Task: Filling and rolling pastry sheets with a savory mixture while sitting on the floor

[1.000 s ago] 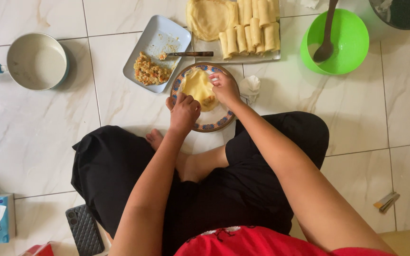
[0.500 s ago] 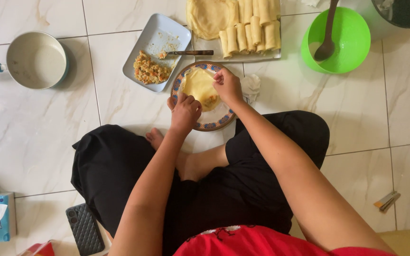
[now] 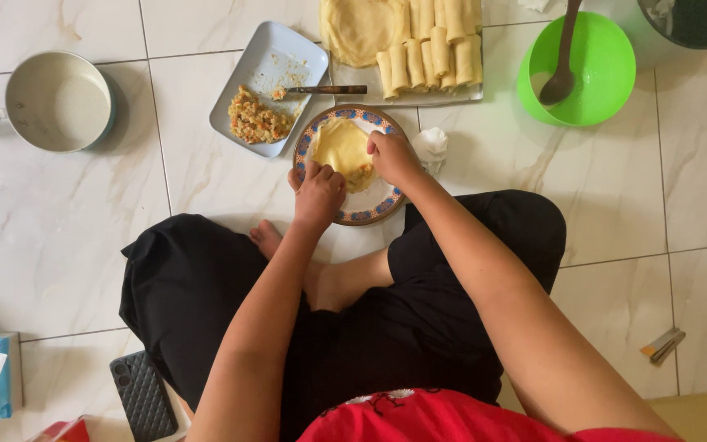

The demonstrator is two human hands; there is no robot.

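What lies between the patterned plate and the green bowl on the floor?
In the head view, a small crumpled white tissue lies on the tiles just right of the patterned plate; from there to the green bowl the floor is bare.
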